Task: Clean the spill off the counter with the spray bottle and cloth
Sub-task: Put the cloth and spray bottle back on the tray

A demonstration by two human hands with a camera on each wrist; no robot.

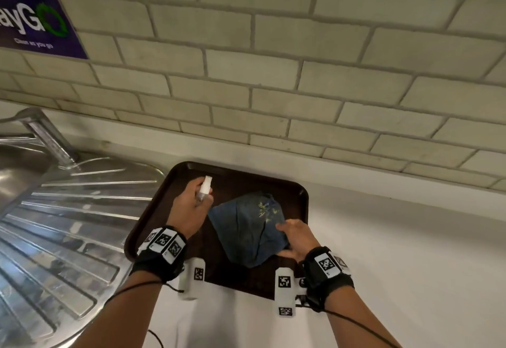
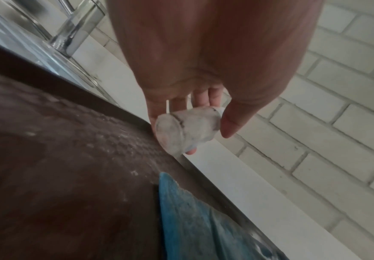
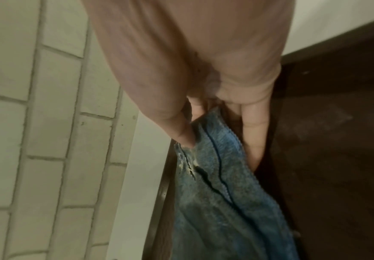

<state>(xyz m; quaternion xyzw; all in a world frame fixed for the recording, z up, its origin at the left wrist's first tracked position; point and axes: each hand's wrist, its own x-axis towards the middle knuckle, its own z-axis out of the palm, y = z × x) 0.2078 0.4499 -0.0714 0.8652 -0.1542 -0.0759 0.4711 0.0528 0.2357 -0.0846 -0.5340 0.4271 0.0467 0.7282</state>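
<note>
A dark brown tray [image 1: 232, 179] lies on the white counter [image 1: 397, 251]. Over its far left corner my left hand [image 1: 198, 197] grips a small white spray bottle [image 1: 206, 186], tilted above the tray. In the left wrist view the bottle [image 2: 188, 130] shows its base, between thumb and fingers. A blue cloth [image 1: 246, 235] with yellowish marks lies rumpled on the tray's right half. My right hand [image 1: 284, 238] pinches its near right edge. In the right wrist view the thumb presses into the cloth [image 3: 221, 202], with the fingers under its edge. Fine droplets [image 2: 115, 133] speckle the tray.
A steel sink drainboard [image 1: 68, 210] and tap [image 1: 46, 136] adjoin the tray on the left. The tiled wall [image 1: 301, 73] rises close behind, with a purple sign [image 1: 35, 19] at its upper left. White counter stretches to the right of the tray.
</note>
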